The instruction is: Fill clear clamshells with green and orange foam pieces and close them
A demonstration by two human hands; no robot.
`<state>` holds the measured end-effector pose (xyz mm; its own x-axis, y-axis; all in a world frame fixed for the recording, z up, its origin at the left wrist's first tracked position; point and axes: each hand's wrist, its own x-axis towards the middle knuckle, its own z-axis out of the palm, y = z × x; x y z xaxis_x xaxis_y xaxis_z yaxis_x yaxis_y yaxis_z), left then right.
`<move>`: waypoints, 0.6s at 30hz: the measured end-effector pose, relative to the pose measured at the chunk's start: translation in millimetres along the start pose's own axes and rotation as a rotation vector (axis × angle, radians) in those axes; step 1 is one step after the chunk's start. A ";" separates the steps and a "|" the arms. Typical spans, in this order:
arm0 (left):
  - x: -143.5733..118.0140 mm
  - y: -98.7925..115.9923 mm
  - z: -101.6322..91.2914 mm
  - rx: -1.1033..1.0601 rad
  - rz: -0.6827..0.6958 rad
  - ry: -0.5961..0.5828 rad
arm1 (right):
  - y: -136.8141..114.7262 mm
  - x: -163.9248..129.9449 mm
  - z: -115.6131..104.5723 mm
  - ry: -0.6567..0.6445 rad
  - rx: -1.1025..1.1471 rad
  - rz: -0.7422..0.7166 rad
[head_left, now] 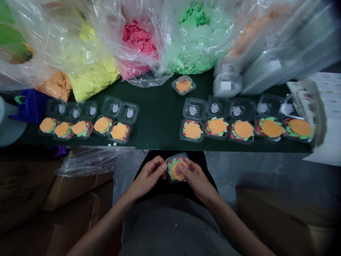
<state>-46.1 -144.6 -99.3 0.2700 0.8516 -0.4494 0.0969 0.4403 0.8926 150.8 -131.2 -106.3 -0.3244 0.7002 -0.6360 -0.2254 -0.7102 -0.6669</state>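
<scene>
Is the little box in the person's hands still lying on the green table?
No, both the left hand and the right hand hold the little box up above the lap, nearer than the green table.

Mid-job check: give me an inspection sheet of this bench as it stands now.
Surface: dark green table.
Job's things: small clear container with orange, green and red pieces, held near the table's front edge.
Clutter: five open filled containers at left, five at right, one closed container behind.
Grippers: left hand and right hand both pinch the held container.
Cables: nothing seen.
Surroundings: clear bags of yellow, pink and green pieces; cardboard boxes below.
</scene>
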 end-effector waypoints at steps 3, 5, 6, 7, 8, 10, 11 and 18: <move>-7.2 -5.8 10.3 0.140 0.037 0.101 | 6.0 0.1 5.3 0.057 0.053 0.004; -9.5 -10.1 18.3 0.147 0.055 0.179 | 9.4 -0.1 9.5 0.073 0.091 0.003; -9.4 -12.0 21.8 0.133 0.063 0.210 | 10.5 -0.2 11.6 0.072 0.104 0.001; -8.6 -13.6 24.8 0.116 0.073 0.237 | 11.0 -0.1 13.6 0.070 0.112 -0.002; -7.0 -14.7 27.1 0.098 0.082 0.261 | 11.1 0.1 15.3 0.075 0.118 -0.008; -2.6 -15.3 28.8 0.054 0.102 0.300 | 10.1 1.2 17.8 0.104 0.128 -0.022; -0.2 -14.7 28.0 0.033 0.109 0.307 | 9.1 1.9 18.4 0.122 0.130 -0.027; 2.2 9.7 1.6 0.177 0.298 0.347 | 0.0 4.0 14.6 0.002 0.064 -0.054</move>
<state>-43.0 -138.9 -91.6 -0.0213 0.9910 -0.1319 0.2334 0.1332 0.9632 136.1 -129.5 -103.2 -0.3083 0.7375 -0.6009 -0.3005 -0.6748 -0.6740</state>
